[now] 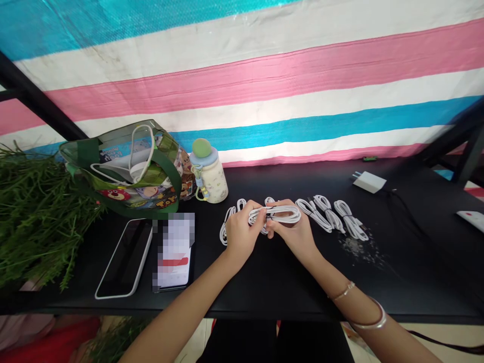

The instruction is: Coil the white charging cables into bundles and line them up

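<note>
Right of the bottle (214,176), the left hand (240,228) and right hand (297,236) pinch a coiled cable (286,214) near its black tie (269,213), probably to keep it from loosening.

On the head feed I have my left forearm (196,292) slanting up from the lower left and my right forearm (333,277) slanting up from the lower right, both bare. My left hand (240,229) and right hand (297,236) come together near the middle of my view, a small gap between them, each bent into a grip. I see my left thumb (259,221) pressed forward; several fingers on both sides are partly hidden from me.
</note>
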### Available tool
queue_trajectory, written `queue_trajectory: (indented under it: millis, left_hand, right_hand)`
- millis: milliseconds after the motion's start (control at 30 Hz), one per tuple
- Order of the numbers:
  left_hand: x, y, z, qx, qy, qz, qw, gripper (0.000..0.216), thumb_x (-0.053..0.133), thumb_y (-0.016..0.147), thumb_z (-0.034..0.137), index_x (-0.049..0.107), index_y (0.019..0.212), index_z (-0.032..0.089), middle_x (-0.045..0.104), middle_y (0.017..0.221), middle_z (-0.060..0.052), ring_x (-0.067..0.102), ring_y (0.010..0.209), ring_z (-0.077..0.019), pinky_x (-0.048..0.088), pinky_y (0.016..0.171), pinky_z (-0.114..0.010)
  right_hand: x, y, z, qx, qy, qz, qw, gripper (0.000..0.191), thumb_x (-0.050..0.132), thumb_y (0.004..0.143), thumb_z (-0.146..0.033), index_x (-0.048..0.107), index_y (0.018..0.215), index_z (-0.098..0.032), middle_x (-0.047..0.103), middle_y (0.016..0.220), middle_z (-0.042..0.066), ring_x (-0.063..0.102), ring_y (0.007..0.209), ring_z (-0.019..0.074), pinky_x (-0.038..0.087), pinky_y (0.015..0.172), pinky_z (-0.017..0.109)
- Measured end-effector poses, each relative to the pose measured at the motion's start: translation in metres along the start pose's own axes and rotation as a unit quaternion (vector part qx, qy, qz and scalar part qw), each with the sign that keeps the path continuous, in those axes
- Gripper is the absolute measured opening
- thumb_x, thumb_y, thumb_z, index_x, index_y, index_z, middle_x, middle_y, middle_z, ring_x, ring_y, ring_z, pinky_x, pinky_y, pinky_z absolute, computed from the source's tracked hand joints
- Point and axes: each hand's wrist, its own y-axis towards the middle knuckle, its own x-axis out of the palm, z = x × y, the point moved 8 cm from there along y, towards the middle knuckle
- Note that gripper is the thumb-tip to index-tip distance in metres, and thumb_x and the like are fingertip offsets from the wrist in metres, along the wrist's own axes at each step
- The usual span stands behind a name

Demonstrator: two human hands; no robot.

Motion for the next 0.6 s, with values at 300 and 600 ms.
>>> queue_trajectory:
  millis: [300, 600]
  left_hand:
    - [0.004, 0.000, 0.001, 0.027, -0.037, -0.049, 0.998, 0.024, 0.044, 0.089, 0.035, 0.063, 0.082, 0.022, 0.061, 0.062, 0.002, 0.053, 0.052, -0.0133, 0.036, 0.054, -0.022]
    - [-0.003, 0.002, 0.012, 0.079, -0.028, -0.037, 0.996, 0.019, 0.046, 0.088, 0.031, 0.062, 0.093, 0.023, 0.070, 0.087, 0.001, 0.060, 0.066, -0.0125, 0.043, 0.060, -0.021]
  right_hand:
    - [0.005, 0.003, 0.002, 0.018, 0.041, -0.023, 0.999, 0.051, 0.074, 0.062, -0.059, 0.053, 0.088, -0.021, 0.058, 0.059, -0.005, 0.055, 0.045, 0.0115, 0.051, 0.047, 0.029]
    - [0.003, 0.004, 0.000, 0.010, 0.060, -0.035, 0.998, 0.047, 0.073, 0.067, -0.057, 0.051, 0.091, -0.023, 0.060, 0.057, -0.005, 0.054, 0.044, 0.0110, 0.050, 0.049, 0.027]
